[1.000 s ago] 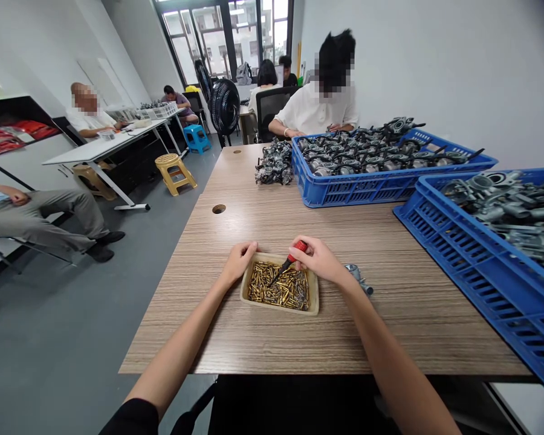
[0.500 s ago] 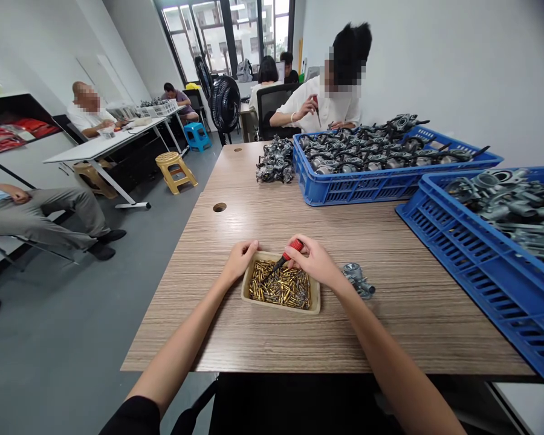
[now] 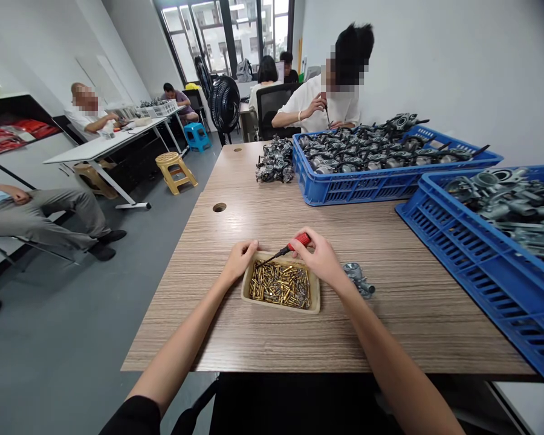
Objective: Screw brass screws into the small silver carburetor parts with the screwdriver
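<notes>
My right hand [image 3: 321, 258] is closed around the red handle of a screwdriver [image 3: 301, 240]. The black shaft slants down to the left, its tip over the far left part of a small beige plastic box [image 3: 281, 310]. Many small brass jets [image 3: 278, 285] fill this box. At its upper left corner my left hand [image 3: 240, 260] grips the rim between thumb and fingers. On the table just right of the box, partly behind my right wrist, lies a grey metal carburetor body [image 3: 358, 280].
A blue crate [image 3: 330, 192] of carburetors stands at the back, with a pile of carburetors [image 3: 275, 160] to its left. Another blue crate [image 3: 471, 241] of metal bodies borders the right side. Across the wood-grain table [image 3: 199, 320] a co-worker [image 3: 312, 112] holds a screwdriver.
The screwdriver has tilted flatter, its tip lifting up and left off the jets as my right hand rose slightly. My left hand stays at the box.
</notes>
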Available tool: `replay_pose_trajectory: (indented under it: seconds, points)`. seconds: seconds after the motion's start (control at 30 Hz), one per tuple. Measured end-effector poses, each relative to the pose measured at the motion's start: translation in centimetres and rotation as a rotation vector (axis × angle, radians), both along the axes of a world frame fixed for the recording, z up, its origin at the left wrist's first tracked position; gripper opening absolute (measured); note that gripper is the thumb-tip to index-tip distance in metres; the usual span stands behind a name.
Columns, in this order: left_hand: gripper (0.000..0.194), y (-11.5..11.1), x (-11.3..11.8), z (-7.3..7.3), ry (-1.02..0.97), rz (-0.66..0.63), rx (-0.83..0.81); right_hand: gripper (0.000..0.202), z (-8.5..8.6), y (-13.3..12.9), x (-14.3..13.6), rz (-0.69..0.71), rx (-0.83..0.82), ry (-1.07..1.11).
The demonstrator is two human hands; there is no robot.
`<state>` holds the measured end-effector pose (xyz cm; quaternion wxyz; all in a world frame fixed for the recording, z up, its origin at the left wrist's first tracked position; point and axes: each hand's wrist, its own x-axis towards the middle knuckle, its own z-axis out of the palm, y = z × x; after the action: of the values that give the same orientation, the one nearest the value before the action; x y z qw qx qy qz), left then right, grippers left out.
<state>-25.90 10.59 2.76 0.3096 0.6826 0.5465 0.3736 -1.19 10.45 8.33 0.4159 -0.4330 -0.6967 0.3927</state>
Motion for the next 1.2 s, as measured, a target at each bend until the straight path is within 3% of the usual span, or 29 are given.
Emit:
replay_pose_trajectory:
  seconds: [0.27, 0.37, 0.53, 0.77, 0.87, 1.0, 1.1, 1.2]
  points:
    - [0.06, 0.1, 0.0, -0.1, -0.011, 0.001, -0.005, 0.018, 0.4, 0.3, 1.2, -0.083, 0.137, -0.14]
    - [0.061, 0.0, 0.0, 0.0, -0.008, 0.0, -0.003, 0.014, 0.4, 0.6, 1.6, -0.046, 0.122, -0.169]
    - [0.061, 0.0, 0.0, 0.1, -0.003, -0.002, 0.005, 0.01, 0.8, 0.5, 1.6, 0.177, 0.042, -0.219]
    - [0.062, -0.1, 0.1, 0.3, -0.013, 0.006, -0.003, 0.026, 1.6, -0.6, 1.4, 0.495, -0.156, -0.228]
    - [0.062, 0.0, 0.1, 0.3, -0.022, 0.009, -0.01, 0.022, 1.7, -1.0, 0.9, 0.542, -0.069, -0.223]
    - [0.062, 0.0, 0.1, 0.2, -0.022, 0.006, -0.021, 0.018, 1.6, -1.8, -0.1, 0.532, -0.028, -0.203]
    - [0.062, 0.0, 0.1, 0.1, -0.023, 0.009, -0.016, 0.019, 1.5, -2.2, -0.5, 0.448, -0.076, -0.178]
    - [0.062, 0.1, 0.1, 0.0, -0.019, 0.013, -0.016, 0.023, 1.5, -2.3, -0.5, 0.362, -0.019, -0.194]
